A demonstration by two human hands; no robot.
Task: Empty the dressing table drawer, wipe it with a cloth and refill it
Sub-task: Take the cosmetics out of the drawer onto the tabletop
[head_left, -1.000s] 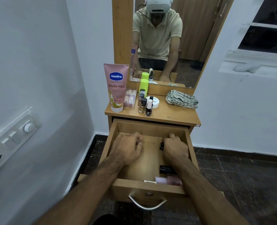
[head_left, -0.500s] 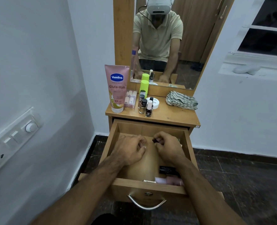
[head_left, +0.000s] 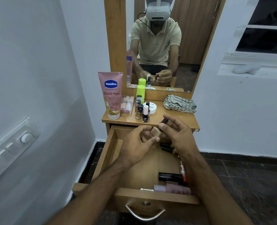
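The wooden drawer [head_left: 108,148] is pulled out below the dressing table top [head_left: 172,120]. My left hand [head_left: 134,143] and my right hand [head_left: 178,137] are raised above the drawer's back part. Between them sits a small beige bottle [head_left: 155,132], pinched by my left fingers. My right hand pinches its dark cap [head_left: 163,121]. Inside the drawer lie dark slim tubes [head_left: 166,146], a black box [head_left: 170,176], a pink container [head_left: 175,189] and an orange tube [head_left: 182,172]. A striped cloth [head_left: 180,103] rests on the table top at the right.
On the table top stand a pink Vaseline tube [head_left: 111,95], a clear case of small tubes [head_left: 127,103], a green-capped bottle [head_left: 140,93], several nail polish bottles [head_left: 142,112] and a white jar [head_left: 151,108]. A mirror [head_left: 159,46] rises behind. A switch panel [head_left: 13,143] is on the left wall.
Both hands have lifted out of the drawer's back part, bringing up the small beige bottle with its dark cap. The dark tubes beneath them have come into view.
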